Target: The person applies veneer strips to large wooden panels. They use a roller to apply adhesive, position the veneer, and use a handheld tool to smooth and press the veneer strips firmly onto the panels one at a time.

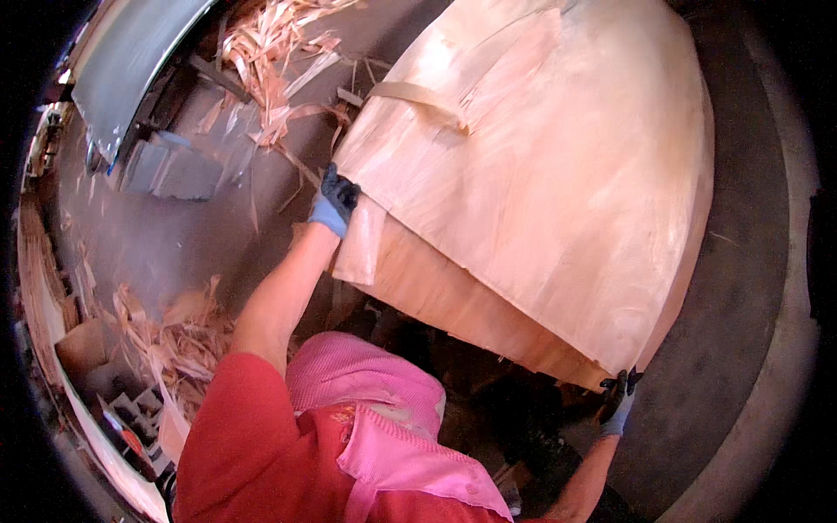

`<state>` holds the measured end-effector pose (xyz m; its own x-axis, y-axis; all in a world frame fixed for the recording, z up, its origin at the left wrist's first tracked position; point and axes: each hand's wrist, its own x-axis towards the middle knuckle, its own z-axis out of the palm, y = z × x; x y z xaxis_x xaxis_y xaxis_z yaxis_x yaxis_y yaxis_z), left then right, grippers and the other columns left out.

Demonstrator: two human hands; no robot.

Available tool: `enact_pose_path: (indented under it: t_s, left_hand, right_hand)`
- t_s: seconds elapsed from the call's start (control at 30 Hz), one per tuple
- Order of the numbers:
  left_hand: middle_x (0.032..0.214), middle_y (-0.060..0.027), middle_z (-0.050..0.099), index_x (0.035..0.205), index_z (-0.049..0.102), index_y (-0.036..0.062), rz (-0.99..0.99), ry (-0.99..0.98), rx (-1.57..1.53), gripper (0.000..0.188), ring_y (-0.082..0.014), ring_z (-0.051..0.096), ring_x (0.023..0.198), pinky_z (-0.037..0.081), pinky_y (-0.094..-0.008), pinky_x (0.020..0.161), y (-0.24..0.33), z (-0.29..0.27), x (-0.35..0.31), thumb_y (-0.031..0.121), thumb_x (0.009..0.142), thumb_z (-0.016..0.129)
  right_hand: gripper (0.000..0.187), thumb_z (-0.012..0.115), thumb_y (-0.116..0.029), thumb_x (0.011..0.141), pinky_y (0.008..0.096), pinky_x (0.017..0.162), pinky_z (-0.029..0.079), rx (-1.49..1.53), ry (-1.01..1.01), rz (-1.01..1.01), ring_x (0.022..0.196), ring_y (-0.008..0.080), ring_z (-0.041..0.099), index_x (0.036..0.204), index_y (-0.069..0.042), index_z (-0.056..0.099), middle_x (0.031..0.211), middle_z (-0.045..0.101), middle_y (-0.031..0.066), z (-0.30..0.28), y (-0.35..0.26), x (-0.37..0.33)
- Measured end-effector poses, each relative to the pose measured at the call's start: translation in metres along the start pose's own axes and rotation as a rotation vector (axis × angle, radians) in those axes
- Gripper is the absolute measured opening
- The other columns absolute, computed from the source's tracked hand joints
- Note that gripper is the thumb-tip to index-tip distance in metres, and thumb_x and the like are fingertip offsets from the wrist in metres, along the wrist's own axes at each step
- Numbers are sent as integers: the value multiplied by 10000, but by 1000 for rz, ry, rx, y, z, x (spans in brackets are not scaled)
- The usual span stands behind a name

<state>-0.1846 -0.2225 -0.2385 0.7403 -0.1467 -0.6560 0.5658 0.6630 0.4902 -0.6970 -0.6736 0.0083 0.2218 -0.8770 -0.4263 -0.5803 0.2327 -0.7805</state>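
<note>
A large, pale sheet of wood veneer stretches out in front of me, with a loose curling strip on its left part. My left hand, in a blue glove with dark fingers, is closed on the sheet's near left corner. At the near right corner, my right hand in a matching glove is closed on the edge, its fingers partly hidden. Below the top sheet's near edge, more veneer shows, slightly offset. What supports it is hidden.
Veneer scraps lie heaped on the floor at the far left, and another scrap pile is at the near left. A grey flat object sits between them. A pale curved panel rises at the upper left.
</note>
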Motion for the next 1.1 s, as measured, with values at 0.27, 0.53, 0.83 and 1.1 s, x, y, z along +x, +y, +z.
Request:
enact_pose_path:
  t_s: [0.27,0.53,0.83,1.1]
  left_hand:
    - [616,-14,604,850,644,65,461,63,588,221,-117,520,396,374,-257,355,44,114,-65,273,871,714]
    - [629,-40,596,837,641,57,547,60,561,204,-140,536,447,402,-296,382,72,71,-112,245,858,718]
    - [662,-97,642,976,655,32,228,260,534,221,-207,584,452,469,-339,366,-22,-73,-107,231,886,683]
    - [710,-88,651,989,657,41,222,261,497,221,-210,552,446,451,-335,373,-36,-67,-108,246,922,605]
  right_hand:
    - [581,609,-222,941,292,418,413,124,-87,-11,501,154,550,1460,-124,365,717,598,46,1,40,29]
    - [527,664,-88,891,281,423,391,289,148,-216,469,121,455,1383,-53,477,773,565,32,19,61,16]
    - [456,637,-42,896,336,822,506,-18,335,-250,963,190,590,1334,8,517,1212,599,111,-13,103,21]
    - [424,635,-2,879,357,931,489,-61,334,-79,1072,230,578,1292,25,544,1241,611,142,-24,114,47]
